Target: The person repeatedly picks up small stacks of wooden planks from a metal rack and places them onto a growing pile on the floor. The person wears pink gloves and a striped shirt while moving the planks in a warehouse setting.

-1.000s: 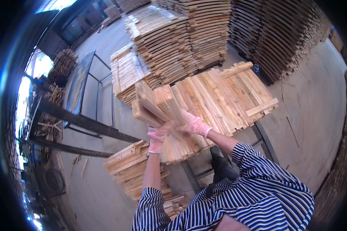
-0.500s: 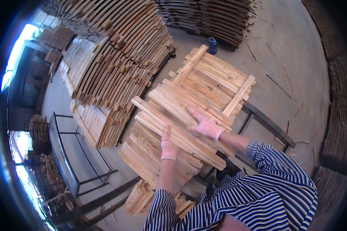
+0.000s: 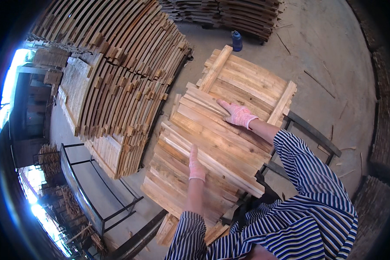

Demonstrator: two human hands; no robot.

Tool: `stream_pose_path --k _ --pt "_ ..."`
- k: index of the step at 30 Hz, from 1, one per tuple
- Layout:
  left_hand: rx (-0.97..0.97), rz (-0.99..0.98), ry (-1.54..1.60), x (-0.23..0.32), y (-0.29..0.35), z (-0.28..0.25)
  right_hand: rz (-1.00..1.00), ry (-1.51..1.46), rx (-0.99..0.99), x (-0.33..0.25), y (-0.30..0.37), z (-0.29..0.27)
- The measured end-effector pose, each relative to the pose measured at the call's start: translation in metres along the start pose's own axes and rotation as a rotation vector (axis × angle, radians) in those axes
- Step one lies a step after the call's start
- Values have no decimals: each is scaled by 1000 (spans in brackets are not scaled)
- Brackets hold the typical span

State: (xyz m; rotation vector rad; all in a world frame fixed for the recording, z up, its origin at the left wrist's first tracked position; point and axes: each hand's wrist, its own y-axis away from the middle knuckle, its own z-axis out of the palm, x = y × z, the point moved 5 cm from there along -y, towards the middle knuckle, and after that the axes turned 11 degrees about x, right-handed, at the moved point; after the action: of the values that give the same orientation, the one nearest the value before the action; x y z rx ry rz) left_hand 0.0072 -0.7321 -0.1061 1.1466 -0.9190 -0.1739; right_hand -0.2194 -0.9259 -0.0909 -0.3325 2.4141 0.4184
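Observation:
My left hand (image 3: pixel 197 167), in a pink-and-white glove, stands edge-on with fingers stretched out against a pale wooden strip (image 3: pixel 223 169). The strip slants along the near side of a layer of boards (image 3: pixel 225 134). Fingers outstretched, my right hand (image 3: pixel 238 115) rests on the boards' far part, wearing the same kind of glove. Beyond it lies a slatted wooden panel (image 3: pixel 247 82) with a crosspiece (image 3: pixel 216 69) at its left end and another (image 3: pixel 282 104) at its right. More planks (image 3: pixel 177 173) lie under and left of my left hand.
Tall stacks of slatted panels (image 3: pixel 130 86) rise at the left, with another stack (image 3: pixel 242 15) at the back. A dark metal frame (image 3: pixel 314 134) shows at the right. A blue bottle (image 3: pixel 236 41) stands on the floor behind the panel. A metal rack (image 3: pixel 84 186) is at lower left.
The blurred boards under my right hand now lie flat, side by side. My right hand has moved away from me, apart from the left. The view has shifted slightly.

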Motion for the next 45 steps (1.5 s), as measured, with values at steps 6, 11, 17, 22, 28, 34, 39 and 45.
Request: stream_pose_path --k 6,11,17,22,28,34,39,45 --pt "-53 -52 97 -8 -11 5 41 -177 -139 -17 9 6" --pt "-13 -23 64 -9 3 17 14 -163 -86 -9 11 10" --pt "56 37 15 2 12 17 -25 41 -44 -19 4 -3" --pt "-38 -15 65 -4 -1 9 -43 -100 -33 -32 27 18" --pt "-142 -63 106 7 2 14 -48 -242 -27 -71 51 0" --pt "-196 -71 73 9 29 79 2 -473 60 -78 87 11" --pt "-163 3 49 11 17 77 16 -241 120 -33 40 -27" --pt "-91 34 69 1 -8 73 -41 -34 83 22 16 3"
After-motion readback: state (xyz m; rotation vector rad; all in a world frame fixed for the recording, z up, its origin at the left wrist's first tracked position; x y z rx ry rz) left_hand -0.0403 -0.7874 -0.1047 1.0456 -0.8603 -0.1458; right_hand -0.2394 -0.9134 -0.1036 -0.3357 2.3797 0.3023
